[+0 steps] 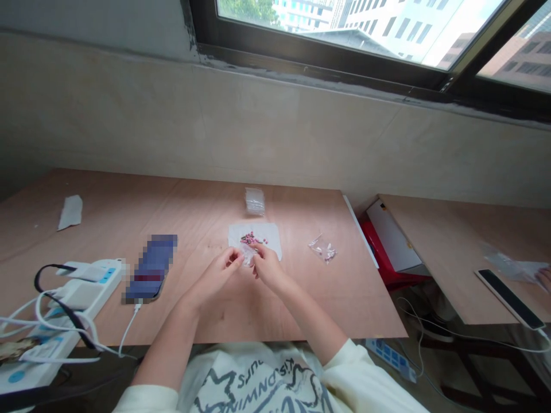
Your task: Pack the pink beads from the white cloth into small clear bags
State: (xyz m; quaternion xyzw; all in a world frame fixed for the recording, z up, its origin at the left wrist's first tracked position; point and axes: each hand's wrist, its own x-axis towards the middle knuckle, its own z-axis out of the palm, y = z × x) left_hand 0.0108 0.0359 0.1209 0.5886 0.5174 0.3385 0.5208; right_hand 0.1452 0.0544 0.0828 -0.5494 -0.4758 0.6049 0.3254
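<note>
My left hand (224,264) pinches one side of a small clear plastic bag (248,254) in front of me. The fingers of my right hand (267,267) are closed on the bag's other side. What the bag contains is too small to make out. Just beyond my fingertips, a heap of tiny pink and dark bead-like pieces (249,238) lies on a white sheet (273,232). Off to the right rests another clear bag (323,250) with a few small pieces in it. A stack of clear bags (255,202) sits behind the sheet.
A phone (150,268) on a charging cable lies left on the wooden table (193,212). White power strips (92,295) with tangled cables fill the near left. A paper scrap (70,212) is farther back. Across a gap, a second table (456,241) holds another phone (510,298), near a person's hand (544,277).
</note>
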